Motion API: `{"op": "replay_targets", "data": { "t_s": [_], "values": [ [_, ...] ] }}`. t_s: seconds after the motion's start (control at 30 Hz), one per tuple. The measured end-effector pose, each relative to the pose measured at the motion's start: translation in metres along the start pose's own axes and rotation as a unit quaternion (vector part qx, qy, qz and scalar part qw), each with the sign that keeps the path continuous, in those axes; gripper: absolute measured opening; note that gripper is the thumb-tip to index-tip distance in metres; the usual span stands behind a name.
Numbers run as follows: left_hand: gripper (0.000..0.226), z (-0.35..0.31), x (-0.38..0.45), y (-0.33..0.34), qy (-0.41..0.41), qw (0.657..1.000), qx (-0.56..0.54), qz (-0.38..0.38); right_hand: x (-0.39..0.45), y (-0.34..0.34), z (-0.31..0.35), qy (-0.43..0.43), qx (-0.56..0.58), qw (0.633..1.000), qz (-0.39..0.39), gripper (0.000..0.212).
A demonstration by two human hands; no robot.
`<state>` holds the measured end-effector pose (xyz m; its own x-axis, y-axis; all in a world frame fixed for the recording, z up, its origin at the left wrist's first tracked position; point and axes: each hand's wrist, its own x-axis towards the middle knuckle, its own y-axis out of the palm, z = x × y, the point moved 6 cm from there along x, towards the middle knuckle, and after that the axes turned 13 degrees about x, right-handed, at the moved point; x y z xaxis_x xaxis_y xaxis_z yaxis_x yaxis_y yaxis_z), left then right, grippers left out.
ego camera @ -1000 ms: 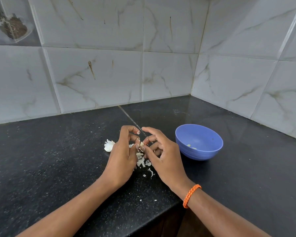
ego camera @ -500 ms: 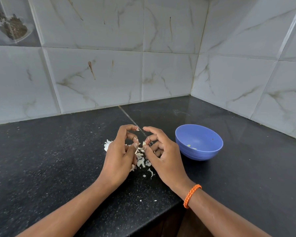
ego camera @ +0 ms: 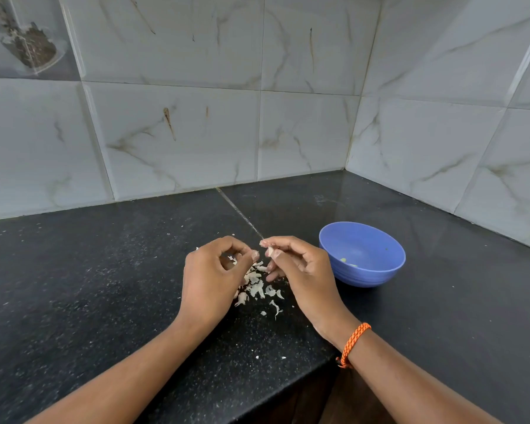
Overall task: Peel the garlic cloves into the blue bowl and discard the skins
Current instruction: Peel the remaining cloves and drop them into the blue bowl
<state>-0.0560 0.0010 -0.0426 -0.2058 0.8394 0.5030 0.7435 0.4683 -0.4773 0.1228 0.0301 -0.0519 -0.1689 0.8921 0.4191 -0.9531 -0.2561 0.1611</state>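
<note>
My right hand pinches a small garlic clove between thumb and forefinger, just left of the blue bowl. My left hand is a little apart from it, with thumb and forefinger tips pinched together on what looks like a pale scrap of skin. Below and between the hands, a pile of white garlic skins lies on the black counter. A couple of peeled pieces sit inside the bowl.
The black stone counter runs into a tiled corner; its front edge is close below my wrists. Tiny skin crumbs are scattered around the pile. An orange band is on my right wrist.
My hands, joined on the clove before, have drawn apart. The clove stays in my right hand, and the left has pulled away slightly to the left.
</note>
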Motion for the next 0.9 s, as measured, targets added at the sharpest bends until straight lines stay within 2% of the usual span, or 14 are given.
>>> {"op": "replay_targets", "data": {
  "t_s": [0.13,0.33,0.5,0.73,0.9],
  "values": [
    [0.024,0.006,0.002,-0.001,-0.012,1.000,0.021,-0.009,-0.001,0.001,-0.004,0.023,0.086,0.996,-0.003,0.021],
    [0.032,0.005,0.002,0.003,-0.013,1.000,0.019,0.010,-0.001,0.001,-0.005,0.041,0.142,0.989,0.011,0.014],
    [0.013,-0.001,-0.001,0.005,-0.009,0.999,-0.007,0.040,-0.001,0.000,-0.007,0.051,0.166,0.985,0.002,0.011],
    [0.010,0.000,0.002,0.000,-0.021,0.999,-0.010,0.027,-0.001,0.002,-0.005,0.044,0.109,0.993,0.006,0.020],
    [0.032,0.010,0.006,-0.005,-0.056,0.998,-0.017,-0.005,0.001,0.002,-0.008,0.026,0.041,0.999,0.009,0.016]
  ]
}}
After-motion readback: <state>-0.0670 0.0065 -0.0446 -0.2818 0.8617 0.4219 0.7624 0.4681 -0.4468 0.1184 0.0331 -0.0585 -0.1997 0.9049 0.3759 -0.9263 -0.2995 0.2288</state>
